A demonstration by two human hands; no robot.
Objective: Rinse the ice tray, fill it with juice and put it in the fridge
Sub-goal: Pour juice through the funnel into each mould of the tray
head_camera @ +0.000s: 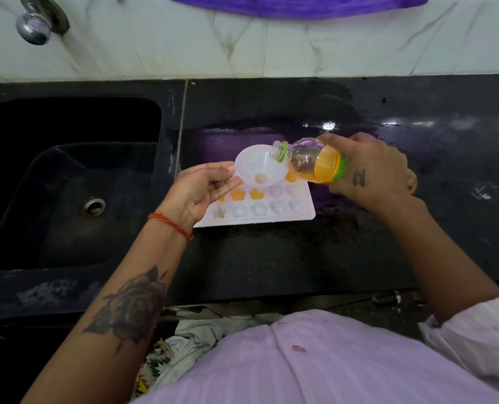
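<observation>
In the middle of the frame the left hand [204,185] pinches a funnel [259,166] over the half-filled ice tray [303,212], the right hand [367,167] wraps the juice bottle [315,161]: tip slowly, keeping the spout over one empty cell.
</observation>
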